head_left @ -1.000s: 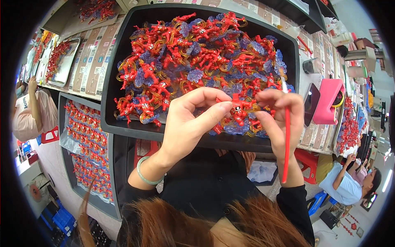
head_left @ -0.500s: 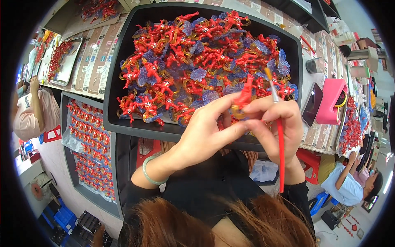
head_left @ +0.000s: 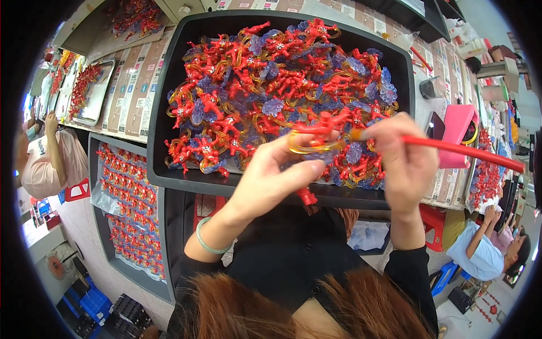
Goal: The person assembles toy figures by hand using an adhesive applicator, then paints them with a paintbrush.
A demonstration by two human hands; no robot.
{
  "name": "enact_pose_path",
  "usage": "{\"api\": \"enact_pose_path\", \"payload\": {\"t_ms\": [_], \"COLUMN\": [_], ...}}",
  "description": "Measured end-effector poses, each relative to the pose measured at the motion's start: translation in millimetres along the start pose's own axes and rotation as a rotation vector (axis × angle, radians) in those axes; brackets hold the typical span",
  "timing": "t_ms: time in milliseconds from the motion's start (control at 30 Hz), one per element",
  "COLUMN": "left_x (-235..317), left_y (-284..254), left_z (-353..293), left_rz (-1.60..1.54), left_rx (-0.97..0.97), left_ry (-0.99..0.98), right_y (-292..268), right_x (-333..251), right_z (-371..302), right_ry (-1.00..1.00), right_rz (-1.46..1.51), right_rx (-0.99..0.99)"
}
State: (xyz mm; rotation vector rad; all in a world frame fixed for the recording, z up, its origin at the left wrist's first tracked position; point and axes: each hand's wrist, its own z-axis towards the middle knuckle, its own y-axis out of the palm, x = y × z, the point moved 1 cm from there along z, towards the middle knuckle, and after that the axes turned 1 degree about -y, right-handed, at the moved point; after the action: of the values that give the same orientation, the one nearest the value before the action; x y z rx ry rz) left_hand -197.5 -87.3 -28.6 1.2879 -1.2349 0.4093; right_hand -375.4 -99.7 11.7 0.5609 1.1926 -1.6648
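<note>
My left hand (head_left: 276, 175), with a pale green bangle on its wrist, grips a small red figurine (head_left: 324, 125) that has a clear yellow ring around it. One red limb sticks out below my thumb. In my right hand (head_left: 403, 161) is a paintbrush (head_left: 463, 151) with a red handle, its tip at the figurine's right side; motion blurs this hand. Whether the bristles touch the figurine I cannot tell. Both hands are over the near right part of a black tray (head_left: 164, 179) heaped with red figurines (head_left: 248, 73) and translucent blue-purple pieces (head_left: 272, 106).
Right of the tray stand a small cup (head_left: 432, 87), a dark phone (head_left: 433, 125) and a pink holder (head_left: 458, 133). A grey crate (head_left: 101, 212) of figurines in rows sits lower left. Co-workers sit at left (head_left: 53, 164) and right (head_left: 477, 243).
The figurine has been turned in my left hand, from upright to lying sideways. My right hand has drawn away to the right, and the brush has swung from near vertical to nearly level, tip leftward.
</note>
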Motion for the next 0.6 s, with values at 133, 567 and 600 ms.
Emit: {"api": "enact_pose_path", "payload": {"t_ms": [133, 567, 600], "left_x": [3, 12, 12], "left_y": [-16, -8, -8], "left_z": [0, -12, -12], "left_rz": [-0.464, -0.314, -0.305], "left_rx": [-0.088, 0.020, 0.006], "left_ry": [0.078, -0.080, -0.089], "right_y": [-21, 20, 21], "right_x": [23, 88, 87], "right_z": [18, 49, 48], "right_ry": [0.145, -0.226, -0.229], "right_rz": [0.024, -0.530, -0.498], "right_rx": [0.171, -0.381, -0.386]}}
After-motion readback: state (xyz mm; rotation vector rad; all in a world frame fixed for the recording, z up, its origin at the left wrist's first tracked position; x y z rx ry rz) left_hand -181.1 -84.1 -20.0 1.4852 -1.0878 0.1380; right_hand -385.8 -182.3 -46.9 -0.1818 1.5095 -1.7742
